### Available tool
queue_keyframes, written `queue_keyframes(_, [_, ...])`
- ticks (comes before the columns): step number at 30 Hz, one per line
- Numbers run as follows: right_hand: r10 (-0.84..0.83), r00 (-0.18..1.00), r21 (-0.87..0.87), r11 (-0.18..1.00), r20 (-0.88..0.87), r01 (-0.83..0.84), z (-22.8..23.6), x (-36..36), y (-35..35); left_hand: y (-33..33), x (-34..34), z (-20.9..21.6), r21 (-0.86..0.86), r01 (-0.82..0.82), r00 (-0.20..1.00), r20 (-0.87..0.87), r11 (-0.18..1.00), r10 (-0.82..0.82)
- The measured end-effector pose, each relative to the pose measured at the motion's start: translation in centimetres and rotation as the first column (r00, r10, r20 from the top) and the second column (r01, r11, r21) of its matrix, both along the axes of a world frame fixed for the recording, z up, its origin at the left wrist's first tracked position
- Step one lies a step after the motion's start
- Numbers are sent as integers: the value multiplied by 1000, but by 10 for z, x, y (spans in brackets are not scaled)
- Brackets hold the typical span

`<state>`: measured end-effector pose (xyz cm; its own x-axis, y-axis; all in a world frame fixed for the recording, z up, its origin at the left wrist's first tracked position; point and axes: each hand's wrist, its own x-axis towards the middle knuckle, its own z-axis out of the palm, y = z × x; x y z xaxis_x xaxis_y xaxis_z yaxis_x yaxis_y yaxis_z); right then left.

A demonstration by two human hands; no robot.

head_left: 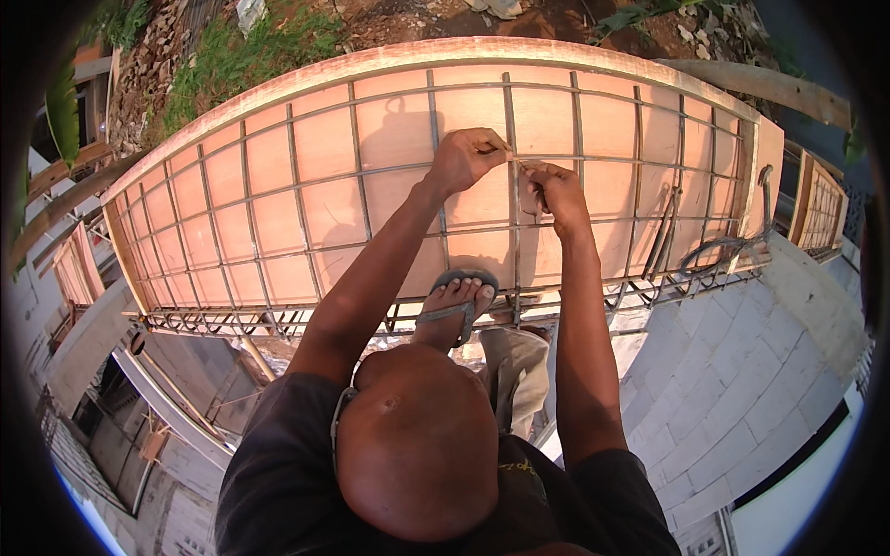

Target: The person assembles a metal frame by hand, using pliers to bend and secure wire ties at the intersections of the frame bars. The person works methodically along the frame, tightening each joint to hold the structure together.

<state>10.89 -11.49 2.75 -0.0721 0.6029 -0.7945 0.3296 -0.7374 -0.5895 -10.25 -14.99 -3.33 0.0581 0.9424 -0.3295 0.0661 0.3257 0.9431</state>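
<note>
Steel rebar crossing (514, 159) sits between your hands: left hand (466, 157) pinching tie wire (515, 157), right hand (554, 192) closed beside it

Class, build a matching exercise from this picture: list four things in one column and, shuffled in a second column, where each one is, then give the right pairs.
Things:
1. left hand
2. right hand
3. sandalled foot
4. plywood board

Places:
A. lies under the whole grid of bars
B. rests at the near edge of the grid
C. pinches at a bar crossing, left of the upright bar
D. grips a thin tool just right of that crossing

Pairs: 1-C, 2-D, 3-B, 4-A. All sit on the rebar grid.
</note>
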Motion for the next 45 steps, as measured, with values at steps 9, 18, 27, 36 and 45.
queue_keyframes(9, [-367,896,-202,925,-250,322,31,-24,-31,0,9,14,42,-19,980,-198,999,27])
queue_keyframes(18, [-296,946,-141,950,-133,277,66,-49,-31,4,11,20,48,34,985,-169,998,-26])
queue_keyframes(27, [-126,989,37,992,80,124,64,-55,-22,-9,5,-1,253,154,954,-291,955,-76])
queue_keyframes(36, [66,940,276,947,336,-165,-5,-18,-16,-2,6,18,26,104,974,-206,994,-96])
queue_keyframes(45, [326,630,279,689,705,-669,16,-39,-8,13,24,27,-96,-29,979,-202,995,9])
